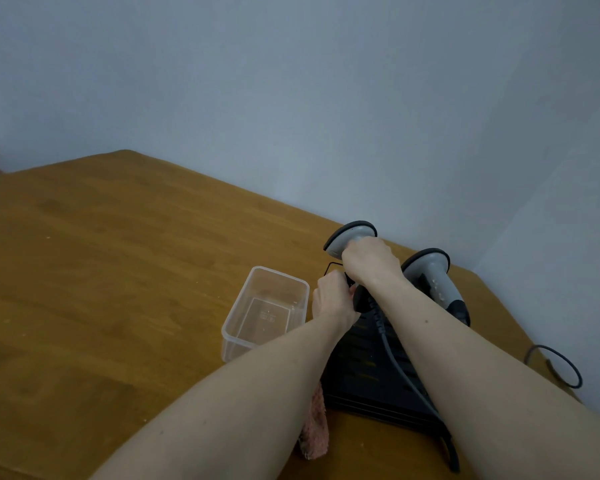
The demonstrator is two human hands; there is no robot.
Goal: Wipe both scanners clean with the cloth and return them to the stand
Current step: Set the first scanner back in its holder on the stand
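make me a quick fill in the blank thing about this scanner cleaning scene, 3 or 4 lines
1. The right hand grips the neck of the ____ of the two scanners.
2. The clear plastic container beside the stand holds ____.
3. The pink cloth lies on the table, partly hidden under the ____ forearm.
4. The scanner on the right is touched by ____ hand.

Missing words: left; nothing; left; neither
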